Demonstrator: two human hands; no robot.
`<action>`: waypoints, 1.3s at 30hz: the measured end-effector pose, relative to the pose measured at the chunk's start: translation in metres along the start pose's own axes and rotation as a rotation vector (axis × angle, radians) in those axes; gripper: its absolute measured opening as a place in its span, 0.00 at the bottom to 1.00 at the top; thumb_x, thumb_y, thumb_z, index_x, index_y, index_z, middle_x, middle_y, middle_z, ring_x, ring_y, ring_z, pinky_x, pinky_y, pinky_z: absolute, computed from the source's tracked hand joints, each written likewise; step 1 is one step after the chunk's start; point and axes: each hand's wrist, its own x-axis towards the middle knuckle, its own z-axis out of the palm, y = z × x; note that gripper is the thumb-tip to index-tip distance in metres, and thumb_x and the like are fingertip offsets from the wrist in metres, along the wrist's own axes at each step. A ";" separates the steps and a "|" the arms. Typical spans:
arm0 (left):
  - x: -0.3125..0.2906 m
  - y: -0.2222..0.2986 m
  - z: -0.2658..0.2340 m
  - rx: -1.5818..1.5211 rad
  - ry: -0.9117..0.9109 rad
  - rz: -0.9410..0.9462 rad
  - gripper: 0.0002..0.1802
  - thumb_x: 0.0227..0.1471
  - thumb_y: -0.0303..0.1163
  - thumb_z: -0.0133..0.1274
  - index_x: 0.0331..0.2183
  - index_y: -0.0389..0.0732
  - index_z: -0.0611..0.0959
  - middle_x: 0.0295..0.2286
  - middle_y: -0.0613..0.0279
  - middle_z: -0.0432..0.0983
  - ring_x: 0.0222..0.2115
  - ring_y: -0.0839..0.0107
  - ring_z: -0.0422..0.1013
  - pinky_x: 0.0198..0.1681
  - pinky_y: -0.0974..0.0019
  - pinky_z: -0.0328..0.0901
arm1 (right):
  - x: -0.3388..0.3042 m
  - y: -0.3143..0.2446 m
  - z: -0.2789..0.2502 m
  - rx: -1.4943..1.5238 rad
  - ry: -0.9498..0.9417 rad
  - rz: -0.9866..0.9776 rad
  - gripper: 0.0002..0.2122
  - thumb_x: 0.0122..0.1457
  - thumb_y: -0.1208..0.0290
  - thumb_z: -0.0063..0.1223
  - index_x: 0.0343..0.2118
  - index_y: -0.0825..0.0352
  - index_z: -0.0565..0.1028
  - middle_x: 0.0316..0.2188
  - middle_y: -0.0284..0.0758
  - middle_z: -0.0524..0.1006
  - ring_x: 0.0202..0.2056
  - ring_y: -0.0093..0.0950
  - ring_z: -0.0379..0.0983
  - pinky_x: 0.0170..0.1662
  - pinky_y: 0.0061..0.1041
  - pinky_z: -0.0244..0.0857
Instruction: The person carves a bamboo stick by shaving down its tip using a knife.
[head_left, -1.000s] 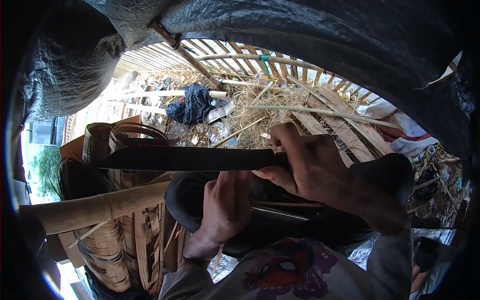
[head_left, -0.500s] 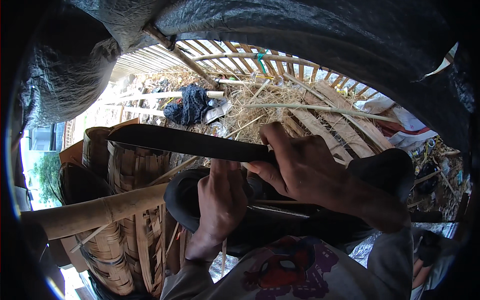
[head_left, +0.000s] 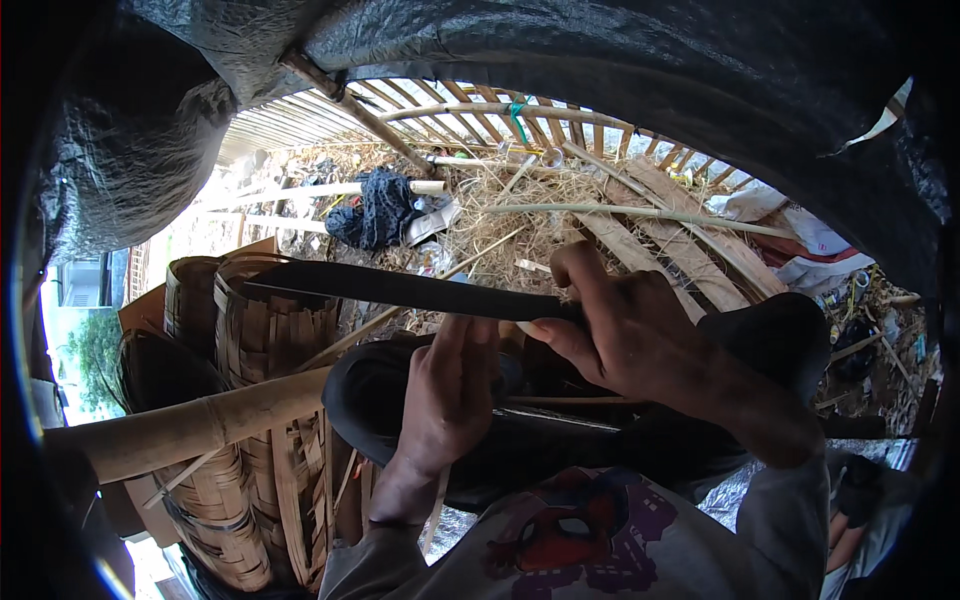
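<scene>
A machete (head_left: pixel 400 288) with a long dark blade lies nearly level across the middle, its tip toward the left. My right hand (head_left: pixel 640 330) is closed round its handle, thumb near the base of the blade. Just below the blade, my left hand (head_left: pixel 447 390) is closed with its fingers pressed together and pointing up, the fingertips at the blade's lower edge. Whatever those fingers pinch is hidden. A thin pale strip (head_left: pixel 437 512) shows beneath my left wrist; I cannot tell whether it reaches the hand.
Left of my knee a thick bamboo pole (head_left: pixel 210 422) crosses in front of tall woven bamboo baskets (head_left: pixel 275 325). Beyond my legs lie flat wooden boards (head_left: pixel 640 255), dry fibres (head_left: pixel 500 240) and a dark cloth (head_left: pixel 380 210) over a pole. Black plastic sheeting (head_left: pixel 620 60) hangs overhead.
The machete and my right hand have shifted a little to the right, with the blade tip slightly lower. My left hand has barely moved.
</scene>
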 end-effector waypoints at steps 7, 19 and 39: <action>-0.009 -0.004 0.017 0.198 -0.080 0.041 0.21 0.54 0.19 0.41 0.50 0.32 0.63 0.25 0.49 0.74 0.21 0.51 0.73 0.22 0.59 0.66 | -0.024 -0.005 0.017 -0.054 -0.035 0.099 0.17 0.60 0.59 0.47 0.39 0.71 0.61 0.11 0.36 0.72 0.13 0.35 0.72 0.14 0.32 0.64; -0.021 -0.027 0.006 0.039 -0.133 -0.111 0.09 0.53 0.18 0.42 0.39 0.32 0.67 0.25 0.47 0.71 0.21 0.49 0.71 0.21 0.54 0.63 | -0.040 -0.013 0.044 0.029 -0.047 0.234 0.16 0.62 0.60 0.45 0.38 0.71 0.61 0.09 0.37 0.70 0.13 0.37 0.72 0.14 0.32 0.64; -0.026 -0.023 0.009 0.111 0.003 0.036 0.10 0.55 0.20 0.42 0.41 0.33 0.66 0.22 0.44 0.70 0.23 0.43 0.70 0.19 0.55 0.62 | -0.027 -0.041 0.046 -0.135 -0.032 0.245 0.17 0.61 0.62 0.47 0.40 0.72 0.61 0.13 0.37 0.73 0.15 0.34 0.74 0.15 0.30 0.66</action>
